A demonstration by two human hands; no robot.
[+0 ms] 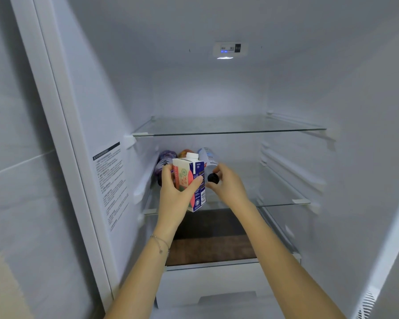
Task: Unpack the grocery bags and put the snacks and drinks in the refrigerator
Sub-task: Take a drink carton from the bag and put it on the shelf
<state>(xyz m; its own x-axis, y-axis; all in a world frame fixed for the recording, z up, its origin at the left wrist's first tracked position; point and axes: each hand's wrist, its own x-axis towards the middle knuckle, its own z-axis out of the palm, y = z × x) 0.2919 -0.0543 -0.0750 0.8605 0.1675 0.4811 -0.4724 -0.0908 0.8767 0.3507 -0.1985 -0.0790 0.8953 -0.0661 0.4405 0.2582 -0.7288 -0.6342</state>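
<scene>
Both arms reach into the open refrigerator. My left hand (174,192) grips a small drink carton (190,178) with a white cap, orange front and blue side, held upright just above the middle glass shelf (283,204). My right hand (228,184) curls around the black-capped end of a white bottle (209,161) lying on that shelf, right of the carton. Behind the carton lie a purple bottle (164,161) and an orange one (184,153), partly hidden.
An upper glass shelf (228,132) spans the fridge above the hands. A white drawer (207,286) sits below, with a brown surface (210,247) seen above it. A light and control panel (229,50) are on the ceiling. A label (112,183) covers the left wall.
</scene>
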